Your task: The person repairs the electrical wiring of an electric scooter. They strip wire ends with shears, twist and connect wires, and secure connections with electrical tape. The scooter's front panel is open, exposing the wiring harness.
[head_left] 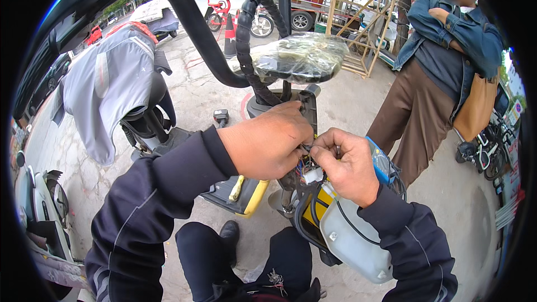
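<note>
Both of my hands are closed and meet at the opened front of an electric scooter. My left hand (267, 141) pinches dark wires, its fingertips mostly turned away. Against it, my right hand (348, 166) grips the same wires between thumb and forefinger. Just below the fingers hangs a white plug connector (313, 175) with a bundle of thin coloured wires. A blue boxy meter-like device (380, 162) sits behind my right wrist, partly hidden. Under that wrist is a translucent white plastic shell (355, 240) with a black cable across it.
A plastic-wrapped display (301, 59) and the black handlebar (196, 28) stand ahead. A grey jacket (109, 81) drapes over the seat at left. A black-and-yellow footboard part (246, 196) lies below my left arm. A person (442, 67) with folded arms stands at right.
</note>
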Demonstrator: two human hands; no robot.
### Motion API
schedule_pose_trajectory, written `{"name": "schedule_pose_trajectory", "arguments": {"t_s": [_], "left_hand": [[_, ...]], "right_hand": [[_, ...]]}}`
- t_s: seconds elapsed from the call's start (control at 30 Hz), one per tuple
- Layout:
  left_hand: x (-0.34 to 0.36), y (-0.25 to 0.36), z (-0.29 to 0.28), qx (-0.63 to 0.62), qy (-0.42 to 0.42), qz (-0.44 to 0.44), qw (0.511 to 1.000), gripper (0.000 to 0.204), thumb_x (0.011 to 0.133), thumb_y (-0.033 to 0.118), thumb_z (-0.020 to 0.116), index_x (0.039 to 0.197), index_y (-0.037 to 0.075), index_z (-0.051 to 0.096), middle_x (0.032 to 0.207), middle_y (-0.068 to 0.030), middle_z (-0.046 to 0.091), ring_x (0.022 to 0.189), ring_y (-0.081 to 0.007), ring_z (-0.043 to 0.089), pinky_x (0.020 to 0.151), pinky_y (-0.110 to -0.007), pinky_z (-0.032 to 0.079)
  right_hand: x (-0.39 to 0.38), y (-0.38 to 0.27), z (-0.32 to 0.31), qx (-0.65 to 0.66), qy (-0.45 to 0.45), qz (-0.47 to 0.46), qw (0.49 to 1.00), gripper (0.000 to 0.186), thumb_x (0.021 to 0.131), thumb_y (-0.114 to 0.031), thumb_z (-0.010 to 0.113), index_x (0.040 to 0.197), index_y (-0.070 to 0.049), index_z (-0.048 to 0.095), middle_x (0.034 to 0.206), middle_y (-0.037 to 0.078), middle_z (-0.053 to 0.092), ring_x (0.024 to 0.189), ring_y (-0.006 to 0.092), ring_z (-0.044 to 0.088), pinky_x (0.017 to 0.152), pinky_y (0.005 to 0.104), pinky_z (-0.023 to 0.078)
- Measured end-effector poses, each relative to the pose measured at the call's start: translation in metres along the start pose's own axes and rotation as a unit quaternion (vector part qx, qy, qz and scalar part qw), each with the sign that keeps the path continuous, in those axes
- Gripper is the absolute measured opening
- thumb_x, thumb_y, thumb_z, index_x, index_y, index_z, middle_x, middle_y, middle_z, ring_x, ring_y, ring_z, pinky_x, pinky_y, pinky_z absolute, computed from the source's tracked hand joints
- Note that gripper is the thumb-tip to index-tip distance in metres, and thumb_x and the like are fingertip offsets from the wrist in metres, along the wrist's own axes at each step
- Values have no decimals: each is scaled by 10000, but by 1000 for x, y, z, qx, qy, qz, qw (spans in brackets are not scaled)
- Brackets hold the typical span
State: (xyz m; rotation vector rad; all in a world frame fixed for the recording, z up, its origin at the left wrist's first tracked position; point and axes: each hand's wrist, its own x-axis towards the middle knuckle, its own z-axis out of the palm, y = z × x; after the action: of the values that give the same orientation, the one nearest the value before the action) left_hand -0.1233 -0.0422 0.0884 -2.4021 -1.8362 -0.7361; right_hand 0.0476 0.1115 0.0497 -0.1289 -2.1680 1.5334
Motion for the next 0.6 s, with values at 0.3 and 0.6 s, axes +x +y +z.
{"name": "schedule_pose_trajectory", "arguments": {"t_s": [0.3, 0.6], "left_hand": [[-1, 6, 21, 39, 133, -26, 990, 193, 821, 39, 748, 959, 48, 613, 878, -149, 625, 910, -407, 642, 1164, -512, 471], [-7, 3, 22, 169, 127, 68, 975, 244, 802, 63, 776, 1022, 55, 672, 987, -92, 654, 999, -316, 686, 1133, -535, 532]], "right_hand": [[7, 2, -9, 47, -27, 103, 993, 220, 975, -109, 647, 978, 95, 729, 854, 70, 733, 773, 100, 644, 704, 274, 517], [12, 2, -12, 43, -47, 135, 989, 248, 1007, -133, 642, 1034, 97, 733, 870, 68, 731, 777, 95, 629, 698, 278, 509]]}}
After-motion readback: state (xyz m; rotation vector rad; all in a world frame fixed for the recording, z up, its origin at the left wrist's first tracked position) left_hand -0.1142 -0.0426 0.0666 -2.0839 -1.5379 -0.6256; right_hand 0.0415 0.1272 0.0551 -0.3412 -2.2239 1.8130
